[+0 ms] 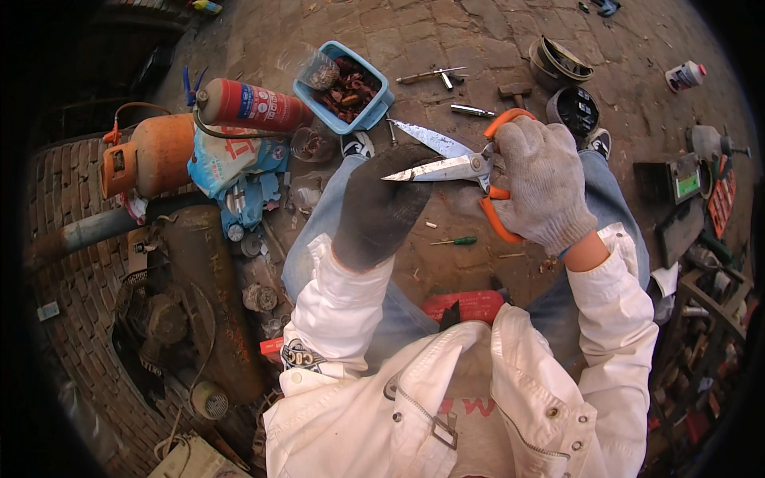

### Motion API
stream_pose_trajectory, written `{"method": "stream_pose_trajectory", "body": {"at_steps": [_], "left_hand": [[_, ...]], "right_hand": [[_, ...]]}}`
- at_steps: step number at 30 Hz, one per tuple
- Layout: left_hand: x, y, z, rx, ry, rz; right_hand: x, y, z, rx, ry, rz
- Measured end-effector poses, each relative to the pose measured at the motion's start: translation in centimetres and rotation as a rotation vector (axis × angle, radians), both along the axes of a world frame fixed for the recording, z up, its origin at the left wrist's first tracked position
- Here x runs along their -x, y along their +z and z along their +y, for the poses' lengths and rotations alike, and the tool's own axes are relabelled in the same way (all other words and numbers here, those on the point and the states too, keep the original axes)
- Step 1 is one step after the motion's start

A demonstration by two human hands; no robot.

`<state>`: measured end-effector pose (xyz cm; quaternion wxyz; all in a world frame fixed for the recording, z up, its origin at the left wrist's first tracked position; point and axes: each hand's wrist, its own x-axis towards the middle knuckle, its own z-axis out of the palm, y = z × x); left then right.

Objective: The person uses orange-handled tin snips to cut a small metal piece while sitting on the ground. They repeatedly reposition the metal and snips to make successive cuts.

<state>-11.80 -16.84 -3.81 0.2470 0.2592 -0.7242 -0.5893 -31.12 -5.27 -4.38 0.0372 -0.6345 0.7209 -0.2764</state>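
Note:
My right hand (546, 179), in a light grey knit glove, grips the orange handles of a large pair of scissors (450, 169). Their metal blades stand apart and point left. In a dark, soiled glove, my left hand (381, 203) is closed at the blades, its fingers curled. The lower blade crosses in front of the dark glove, and the upper blade rises past its far side. Whatever the left fingers hold is hidden. Below the scissors, a green-handled screwdriver (464, 240) lies on the ground between my legs.
Ahead stands a blue bin (385, 99) of reddish scraps. A red fire extinguisher (263, 106) and an orange gas cylinder (151, 151) lie at left. A hammer (515, 90), metal rods and round containers (574, 111) are ahead right. Clutter lines both sides of the brick ground.

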Motion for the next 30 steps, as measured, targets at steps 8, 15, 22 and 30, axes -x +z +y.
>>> {"method": "stream_pose_trajectory", "body": {"at_steps": [8, 15, 22, 30], "left_hand": [[-0.1, -0.2, -0.1, -0.064, -0.004, 0.026], [-0.1, 0.0, 0.3, -0.078, 0.051, 0.052], [0.1, 0.5, 0.6, -0.182, -0.035, -0.032], [0.7, -0.4, 0.4, -0.089, -0.197, -0.143]], "right_hand": [[-0.2, -0.2, 0.0, -0.002, -0.018, 0.019], [-0.3, -0.2, 0.2, -0.061, 0.037, -0.058], [-1.2, -0.6, 0.1, -0.159, 0.028, -0.975], [-1.0, 0.7, -0.1, -0.257, -0.023, -1.47]]}}
